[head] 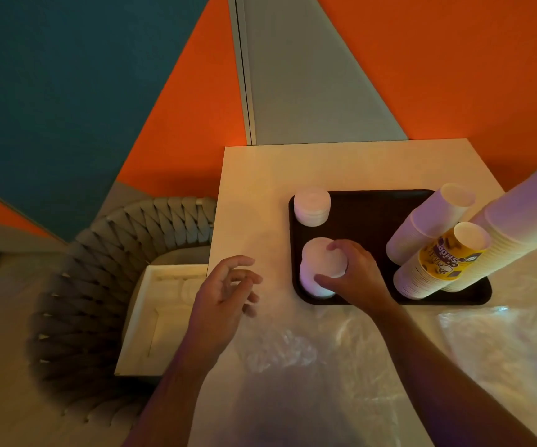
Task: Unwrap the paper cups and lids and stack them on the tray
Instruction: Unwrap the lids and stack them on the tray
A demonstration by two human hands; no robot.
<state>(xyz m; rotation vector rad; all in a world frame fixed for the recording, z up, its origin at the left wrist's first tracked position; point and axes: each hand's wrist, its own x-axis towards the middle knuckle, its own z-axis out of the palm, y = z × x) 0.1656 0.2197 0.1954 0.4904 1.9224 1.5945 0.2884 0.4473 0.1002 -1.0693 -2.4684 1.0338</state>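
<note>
Orange wall point(438, 66) and teal wall point(41, 91) panels meet a grey strip point(299, 79) beyond the pale table point(260, 175). A grey woven chair point(99, 269) stands at its left. Light is dim and warm.

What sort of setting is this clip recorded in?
Probably a cafe or takeaway seating corner: tall stacks of disposable paper cups and white lids on a dark serving tray, a small pale table, a woven grey chair, and bright orange and teal walls.
</note>
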